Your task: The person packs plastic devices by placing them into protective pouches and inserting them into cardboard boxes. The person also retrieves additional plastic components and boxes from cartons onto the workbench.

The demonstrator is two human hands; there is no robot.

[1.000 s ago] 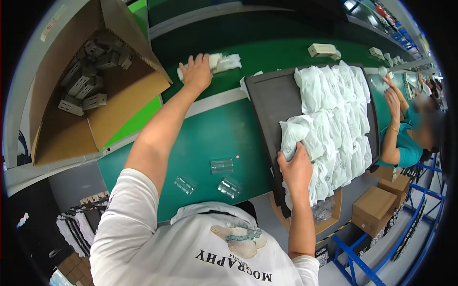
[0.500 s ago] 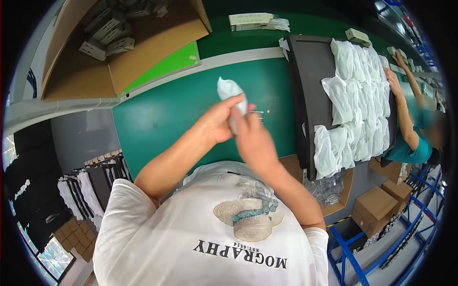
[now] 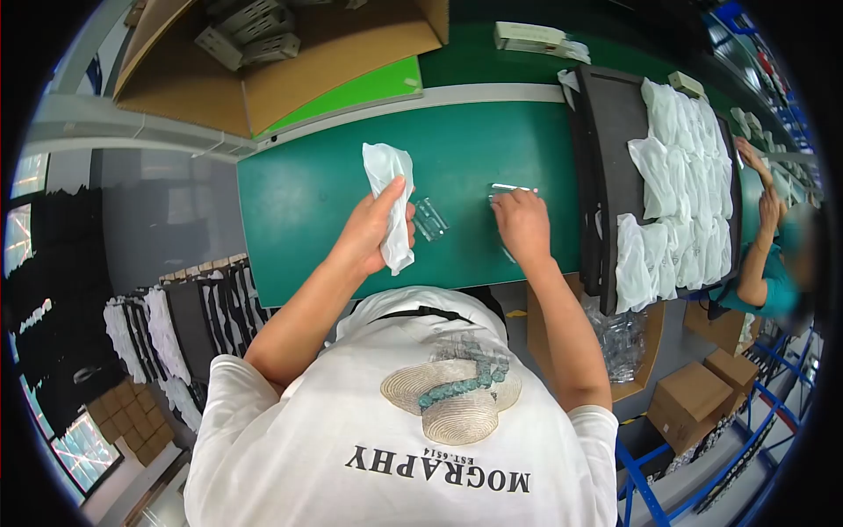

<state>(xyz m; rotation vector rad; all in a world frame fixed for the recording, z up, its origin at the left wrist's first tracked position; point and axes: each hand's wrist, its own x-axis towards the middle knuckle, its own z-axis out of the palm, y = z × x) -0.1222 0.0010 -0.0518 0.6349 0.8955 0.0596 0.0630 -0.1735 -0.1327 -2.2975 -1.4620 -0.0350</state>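
Observation:
My left hand point(image 3: 373, 230) is closed around a long item in a white pouch point(image 3: 386, 167), held above the green work surface. Just beside it lies a small clear plastic piece point(image 3: 430, 220). Farther right, my right hand point(image 3: 525, 224) reaches down to the surface, its fingers bent onto a second clear plastic piece point(image 3: 509, 187) with a bright edge. The fingertips are partly hidden behind the hand.
A dark tray point(image 3: 606, 114) with rows of white wrapped items point(image 3: 672, 176) stands at the right. An open cardboard box point(image 3: 202, 101) of grey parts is at the upper left. A co-worker point(image 3: 762, 263) stands beyond the tray.
My hands have moved apart: the left has shifted left with the white pouch, and the right has let go and gone right to the clear plastic piece. The view has shifted slightly.

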